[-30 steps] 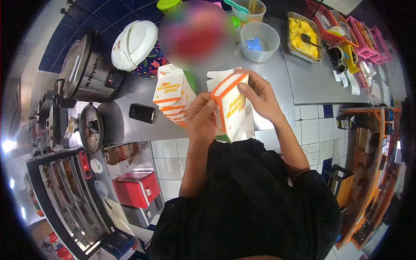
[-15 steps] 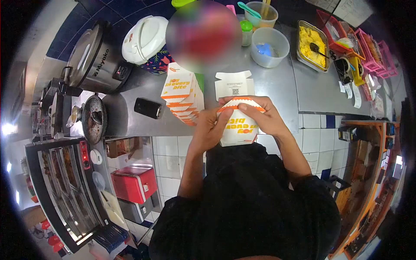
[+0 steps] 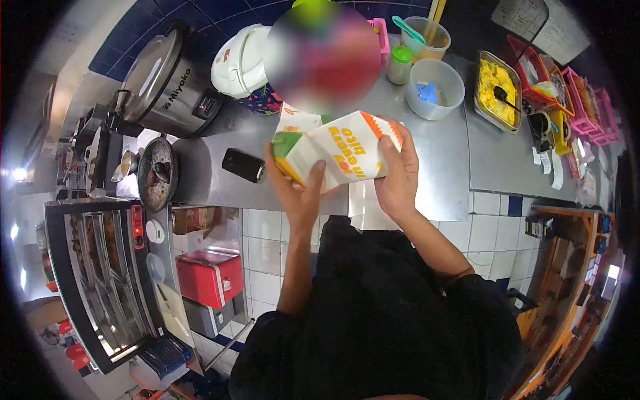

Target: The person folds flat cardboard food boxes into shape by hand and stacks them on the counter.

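Note:
A white carton with orange, yellow and green print [image 3: 343, 150] is held between both hands above the steel counter. My left hand [image 3: 297, 190] grips its green-edged end, thumb on the near face. Around the orange zigzag end, my right hand [image 3: 400, 173] has its fingers behind and its thumb in front. The carton partly hides a stack of similar cartons [image 3: 301, 120]. Beneath my right hand lies a pale sheet of card [image 3: 367, 212] at the counter's front edge, partly covered.
A black phone [image 3: 243, 165], a dark pan [image 3: 158, 175] and a Miyako cooker [image 3: 170, 93] stand left. Behind are a white-lidded container [image 3: 240, 61] and a clear tub [image 3: 435, 90]. Right are a tray of yellow food [image 3: 499, 90] and pink baskets [image 3: 587, 107].
The carton has turned from upright to sideways and moved up and left, now in front of the stack. My left hand has shifted to its green end. The view has shifted too.

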Available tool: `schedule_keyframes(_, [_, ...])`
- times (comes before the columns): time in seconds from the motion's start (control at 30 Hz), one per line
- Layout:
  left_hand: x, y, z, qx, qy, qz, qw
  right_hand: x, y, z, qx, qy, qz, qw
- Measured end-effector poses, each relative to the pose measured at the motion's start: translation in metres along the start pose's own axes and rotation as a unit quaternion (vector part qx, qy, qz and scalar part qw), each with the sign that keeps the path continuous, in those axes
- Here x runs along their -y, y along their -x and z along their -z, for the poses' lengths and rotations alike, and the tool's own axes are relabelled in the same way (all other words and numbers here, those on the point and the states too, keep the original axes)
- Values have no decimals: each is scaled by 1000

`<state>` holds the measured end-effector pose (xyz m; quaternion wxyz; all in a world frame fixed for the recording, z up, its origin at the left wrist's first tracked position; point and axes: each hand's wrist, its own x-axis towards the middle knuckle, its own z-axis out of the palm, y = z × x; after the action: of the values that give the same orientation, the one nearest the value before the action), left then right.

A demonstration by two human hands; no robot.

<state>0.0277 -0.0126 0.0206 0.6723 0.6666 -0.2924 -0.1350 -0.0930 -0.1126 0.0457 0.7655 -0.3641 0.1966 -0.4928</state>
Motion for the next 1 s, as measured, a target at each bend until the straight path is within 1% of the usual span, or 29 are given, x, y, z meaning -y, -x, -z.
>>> schedule_keyframes(0.03, [-5,-15,3,1,-125,-45,991,-9,1,0,-6,71,42,997])
schedule_keyframes(0.07, [-9,-33,8,2,-246,-91,965,-14,1,1,-10,154,47,987])
schedule_keyframes(0.1, [-12,-53,13,4,-362,-137,922,-15,-2,-4,-12,208,65,976])
schedule_keyframes(0.13, [-14,-79,15,45,-366,-188,910,-16,-7,-12,-17,263,83,961])
schedule_keyframes(0.17, [-13,-110,16,86,-367,-239,895,-23,-15,-14,-19,263,47,964])
schedule_keyframes(0.23, [-5,-174,11,210,-395,-280,850,-50,-32,-14,-29,258,-25,965])
schedule_keyframes(0.27, [1,-205,6,270,-405,-301,820,-63,-39,-18,-55,177,-88,979])
schedule_keyframes(0.3, [15,-237,-2,337,-423,-287,791,-78,-47,-23,-80,93,-148,981])
schedule_keyframes(0.37, [54,-283,-16,463,-452,-252,720,-91,-53,-37,-119,-63,-258,957])
schedule_keyframes(0.47, [83,-311,-37,615,-428,-193,633,-112,-54,-58,-173,-123,-272,939])
schedule_keyframes(0.5, [94,-310,-40,623,-432,-184,625,-135,-55,-51,-163,-115,-250,948])
schedule_keyframes(0.6, [118,-295,-37,606,-437,-247,618,-134,-49,-59,-184,-72,-306,931])
schedule_keyframes(0.63, [114,-295,-37,640,-445,-172,602,-138,-45,-60,-183,-55,-319,928])
schedule_keyframes(0.67, [117,-295,-36,671,-401,-103,615,-142,-42,-57,-158,-15,-318,935])
schedule_keyframes(0.73, [124,-299,-29,716,-311,41,624,-152,-35,-52,-105,63,-317,941])
schedule_keyframes(0.77, [136,-299,-23,719,-286,51,631,-154,-29,-52,-115,107,-314,936])
schedule_keyframes(0.87, [144,-284,2,674,-306,-141,657,-162,-15,-34,-112,117,-357,920])
schedule_keyframes(0.9, [156,-277,8,663,-337,-191,641,-186,-7,-14,-89,166,-341,921])
schedule_keyframes(1.0, [145,-222,30,565,-353,-314,676,-180,17,-1,-27,233,-400,886])
